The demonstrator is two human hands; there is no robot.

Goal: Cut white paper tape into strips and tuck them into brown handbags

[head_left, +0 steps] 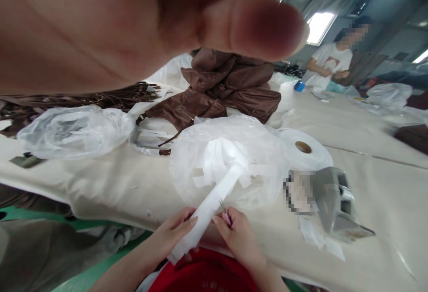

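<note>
My left hand (pixel 179 226) grips a long white strip (pixel 216 194) of thin material near its lower end, thumb on top. The strip runs up to a loose white bundle (pixel 222 151) on a clear plastic bag (pixel 187 158). Just right of the strip, my right hand (pixel 239 234) is closed around small pink-handled thread snips (pixel 228 217), their pointed blades toward the strip. Most of the snips' handle is hidden by my fingers. A large hand (pixel 100 29), apparently another person's, covers the upper left very near the camera.
Brown bags (pixel 220 87) are piled behind the plastic. A white roll (pixel 314 151) and a grey tape dispenser (pixel 331 203) sit to the right, with white pieces (pixel 321 238) below. Another plastic bag (pixel 76 131) lies left. A person (pixel 331 62) stands at the back right.
</note>
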